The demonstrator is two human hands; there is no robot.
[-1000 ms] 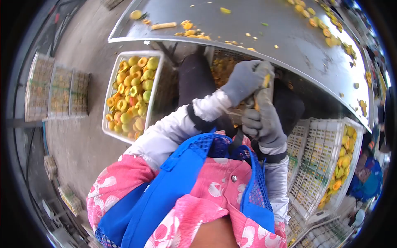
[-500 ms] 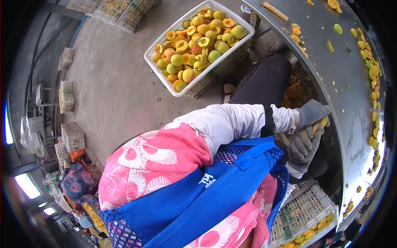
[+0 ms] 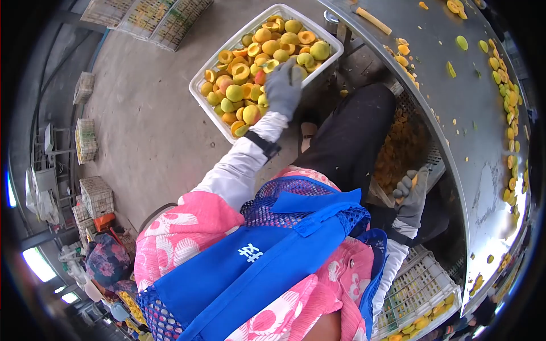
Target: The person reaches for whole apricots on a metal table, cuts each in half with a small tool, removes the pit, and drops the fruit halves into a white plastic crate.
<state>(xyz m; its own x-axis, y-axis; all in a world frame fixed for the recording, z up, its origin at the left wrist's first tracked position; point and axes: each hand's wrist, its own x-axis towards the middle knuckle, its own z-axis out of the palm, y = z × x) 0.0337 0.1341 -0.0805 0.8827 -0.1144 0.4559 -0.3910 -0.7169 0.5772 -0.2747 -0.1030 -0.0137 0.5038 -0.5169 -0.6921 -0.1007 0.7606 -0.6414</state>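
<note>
My left hand (image 3: pixel 282 91), in a grey glove, reaches over the near right part of a white crate (image 3: pixel 211 115) heaped with peaches (image 3: pixel 234 92), whole ones and pitted halves. Its fingers extend down among the fruit, slightly blurred. My right hand (image 3: pixel 410 196), also gloved, is curled into a closed grip between my leg and the metal table (image 3: pixel 463 136). A small orange-tan bit shows at its fingers; I cannot tell what the hand holds. Below it lies a lower crate of orange pieces (image 3: pixel 401 145).
Peach halves (image 3: pixel 510 113) line the table's far side, and a wooden stick (image 3: pixel 373 20) lies near its edge. Another crate (image 3: pixel 415 284) with fruit stands at lower right. Stacked crates (image 3: pixel 165 23) are at upper left. Another person (image 3: pixel 108 256) is at lower left.
My left hand has left my right hand at the table edge and swung up and left to the peach crate. My right hand has shifted slightly left and stays curled.
</note>
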